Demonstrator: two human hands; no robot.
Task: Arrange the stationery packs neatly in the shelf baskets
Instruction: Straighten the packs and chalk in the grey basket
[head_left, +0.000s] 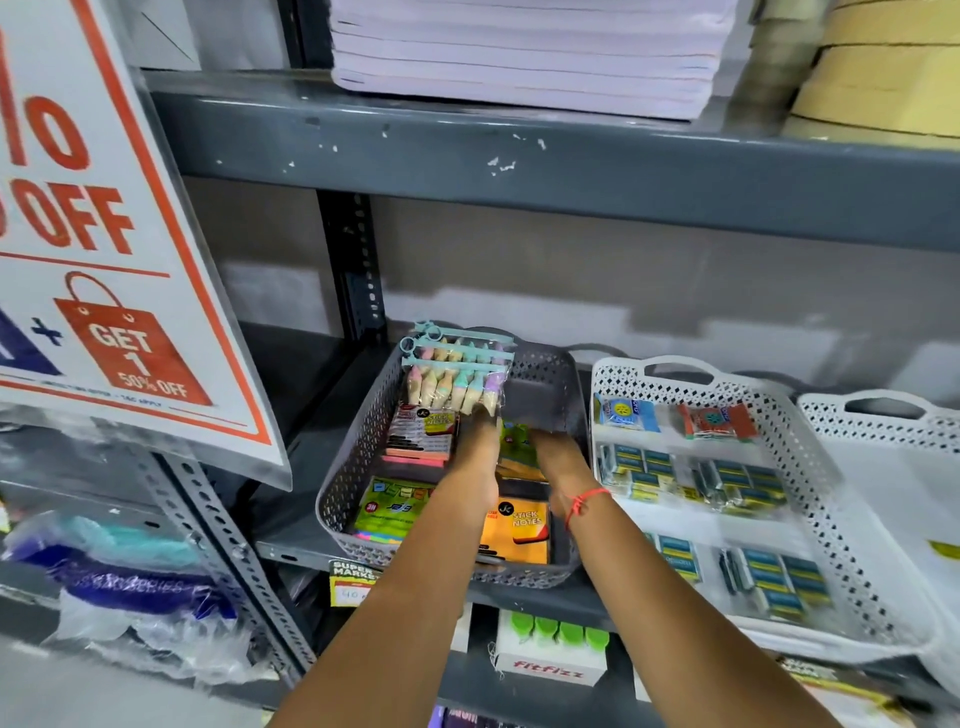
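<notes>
Both bare forearms reach forward from the bottom edge into a grey basket (358, 457) on the middle shelf (519, 161). On the right wrist sits a red thread (584, 501). Deep in the basket, the left hand (475, 467) has its fingers (480, 415) stretched toward the bottom edge of a clear pouch of pastel cone-shaped pieces (454, 387), touching it; whether they grip it I cannot tell. More of these pouches with teal zip tops (452, 345) lean against the far wall beyond the fingertips. To the right, the right hand (561, 467) has its fingers curled down and mostly hidden against a green and yellow pack (517, 447); their grip cannot be made out.

Left of the left fingers lies a pink stick-notes pack (423, 434), nearer the front wall a green multicolour pad (389, 506). Under the wrists, partly covered by them, lies an orange stick-notes pack (519, 530). Both forearms block much of the basket's middle.

Right of the right fingers, just beside the grey basket, stands a white basket (810, 441) with rows of small blue and yellow boxes (748, 483), a blue packet (626, 413) and a red packet (717, 421). Another white basket (883, 415) shows at the far right. A sale sign (104, 260) hangs at the left, a paper stack (524, 52) lies on the shelf above, and a box of green-capped items (553, 649) sits below
</notes>
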